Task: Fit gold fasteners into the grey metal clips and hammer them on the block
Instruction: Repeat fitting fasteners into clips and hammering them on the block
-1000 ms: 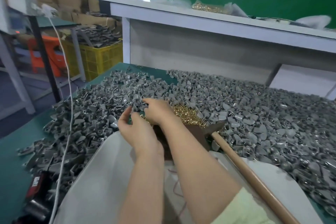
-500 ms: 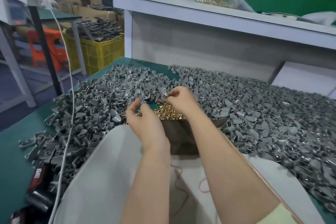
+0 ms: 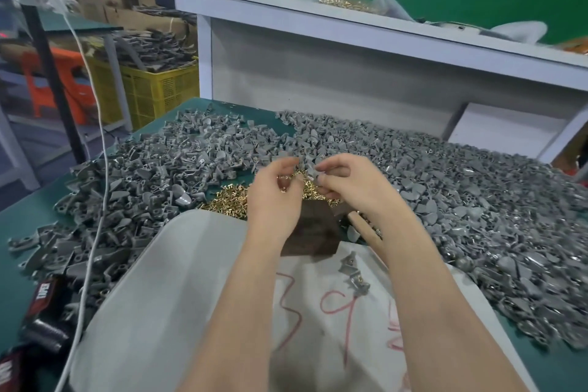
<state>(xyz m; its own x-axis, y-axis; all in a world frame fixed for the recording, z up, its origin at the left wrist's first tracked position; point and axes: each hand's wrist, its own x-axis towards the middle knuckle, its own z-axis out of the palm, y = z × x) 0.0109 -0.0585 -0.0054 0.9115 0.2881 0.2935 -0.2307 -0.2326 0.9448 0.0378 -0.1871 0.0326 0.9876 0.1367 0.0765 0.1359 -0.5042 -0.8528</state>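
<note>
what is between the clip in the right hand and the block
Nothing visible. The right hand pinches the grey clip above the gold fasteners, and the block, nearer the person, shows a bare top.

On the counter point(image 3: 19, 226) the block point(image 3: 315, 232) sits at centre, with fasteners point(image 3: 229, 200) piled against it from 10 to 12 o'clock. Clips point(image 3: 477, 200) heap round from 8 through 12 to 4 o'clock. A sack point(image 3: 178, 280) lies at 6 o'clock with two loose clips point(image 3: 353, 270) on it, and a shelf point(image 3: 350, 25) stands behind at 12.
</note>
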